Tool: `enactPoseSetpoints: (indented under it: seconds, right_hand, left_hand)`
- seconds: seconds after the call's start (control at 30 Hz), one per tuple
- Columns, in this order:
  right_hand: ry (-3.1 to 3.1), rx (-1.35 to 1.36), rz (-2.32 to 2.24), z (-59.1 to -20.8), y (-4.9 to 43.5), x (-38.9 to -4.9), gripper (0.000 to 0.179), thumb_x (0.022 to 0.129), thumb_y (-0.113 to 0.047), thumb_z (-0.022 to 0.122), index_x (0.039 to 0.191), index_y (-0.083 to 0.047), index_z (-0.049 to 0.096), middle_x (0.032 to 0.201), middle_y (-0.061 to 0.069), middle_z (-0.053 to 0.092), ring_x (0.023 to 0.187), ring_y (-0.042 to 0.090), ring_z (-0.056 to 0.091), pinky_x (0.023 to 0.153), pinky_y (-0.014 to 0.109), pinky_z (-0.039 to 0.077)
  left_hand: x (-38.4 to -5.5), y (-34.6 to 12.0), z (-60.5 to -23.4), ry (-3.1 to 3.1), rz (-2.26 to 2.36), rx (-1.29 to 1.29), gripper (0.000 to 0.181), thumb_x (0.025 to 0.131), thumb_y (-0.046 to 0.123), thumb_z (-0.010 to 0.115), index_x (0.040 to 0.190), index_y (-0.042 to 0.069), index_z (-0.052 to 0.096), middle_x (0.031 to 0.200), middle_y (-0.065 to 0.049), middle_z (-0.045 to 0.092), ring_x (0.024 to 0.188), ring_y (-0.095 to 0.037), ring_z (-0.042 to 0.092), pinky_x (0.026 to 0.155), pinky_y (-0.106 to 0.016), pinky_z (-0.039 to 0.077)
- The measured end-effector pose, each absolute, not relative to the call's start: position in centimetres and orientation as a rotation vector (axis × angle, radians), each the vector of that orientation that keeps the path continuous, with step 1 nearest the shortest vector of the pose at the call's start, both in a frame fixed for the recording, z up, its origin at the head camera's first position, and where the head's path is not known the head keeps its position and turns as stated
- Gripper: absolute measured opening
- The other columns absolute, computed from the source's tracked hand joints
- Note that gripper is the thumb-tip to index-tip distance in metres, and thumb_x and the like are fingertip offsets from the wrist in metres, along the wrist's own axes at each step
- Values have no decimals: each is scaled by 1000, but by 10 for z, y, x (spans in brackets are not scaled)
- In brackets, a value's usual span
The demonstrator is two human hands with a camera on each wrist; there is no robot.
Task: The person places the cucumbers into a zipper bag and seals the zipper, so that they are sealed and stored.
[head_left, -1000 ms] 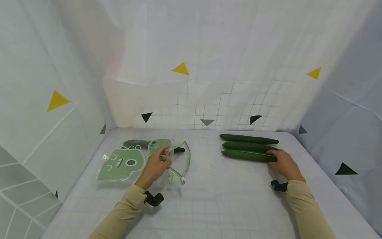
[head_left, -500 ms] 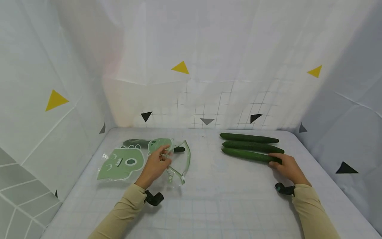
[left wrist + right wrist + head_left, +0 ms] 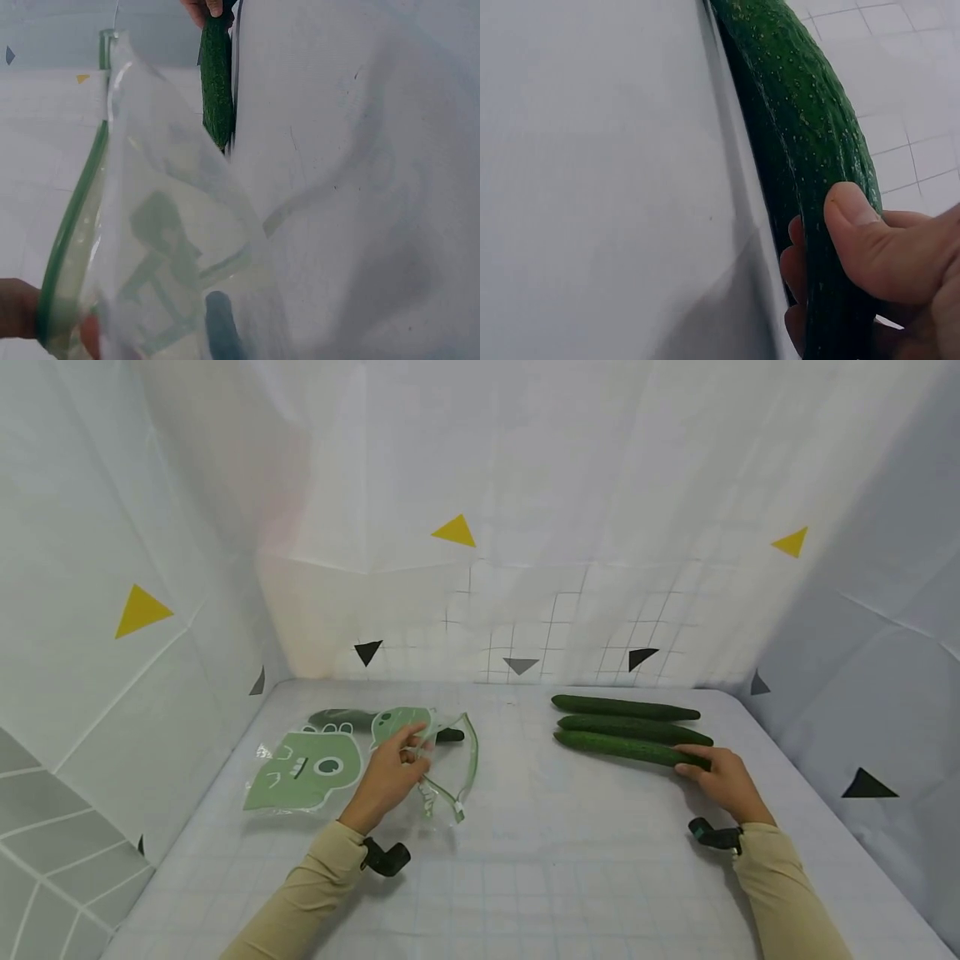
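My left hand (image 3: 390,778) pinches the edge of a clear zip bag (image 3: 303,768) printed with a green cartoon dinosaur; its green zip mouth (image 3: 474,760) gapes to the right. Inside or behind the clear film lies a dark green cucumber (image 3: 450,735). At the right, my right hand (image 3: 726,781) grips the near end of the front cucumber (image 3: 622,747), thumb on one side and fingertips round the other, as the right wrist view shows on the bumpy cucumber (image 3: 810,112). In the left wrist view the bag (image 3: 180,225) fills the left half.
Behind the gripped one, two more cucumbers (image 3: 633,727) (image 3: 622,707) lie side by side on the white table (image 3: 540,877). White cloth walls with yellow and black triangles enclose the table at the back and both sides.
My right hand has shifted slightly right and toward me, its grip now on the front cucumber's end, which has turned a little away from the middle one. The left hand and bag stay put.
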State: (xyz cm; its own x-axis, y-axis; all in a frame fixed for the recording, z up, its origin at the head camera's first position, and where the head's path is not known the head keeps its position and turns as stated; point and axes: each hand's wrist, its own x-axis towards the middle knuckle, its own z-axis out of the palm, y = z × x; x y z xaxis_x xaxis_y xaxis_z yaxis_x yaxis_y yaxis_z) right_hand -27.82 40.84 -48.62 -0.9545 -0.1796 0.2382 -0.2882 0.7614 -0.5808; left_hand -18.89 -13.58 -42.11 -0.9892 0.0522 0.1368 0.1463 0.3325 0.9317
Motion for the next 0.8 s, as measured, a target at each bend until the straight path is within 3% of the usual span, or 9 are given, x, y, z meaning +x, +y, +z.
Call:
enactPoseSetpoints:
  seconds: [0.47, 0.63, 0.8]
  right_hand:
    - [-2708, 380, 1057, -474, 390, -273, 44, 104, -20, 68, 139, 6, 63, 134, 31, 61, 115, 47, 62, 88, 59, 51]
    - [-2693, 377, 1077, -468, 380, -273, 43, 104, -19, 68, 138, 6, 63, 134, 30, 62, 113, 43, 62, 83, 50, 53]
    - [-2669, 391, 1163, -463, 368, -273, 43, 104, -18, 68, 139, 7, 62, 134, 29, 62, 117, 45, 61, 87, 53, 53]
  left_hand:
    - [-188, -135, -420, -2496, -1746, -169, 60, 98, 3, 63, 156, 8, 48, 125, -11, 60, 88, -24, 60, 77, -56, 54]
    - [-187, -136, -420, -2490, -1753, -178, 60, 98, 4, 64, 156, 14, 49, 125, -11, 59, 91, -25, 59, 74, -48, 54]
    - [-187, -136, -419, -2496, -1736, -180, 59, 98, 6, 65, 155, 15, 51, 127, -13, 56, 92, -25, 58, 70, -39, 52]
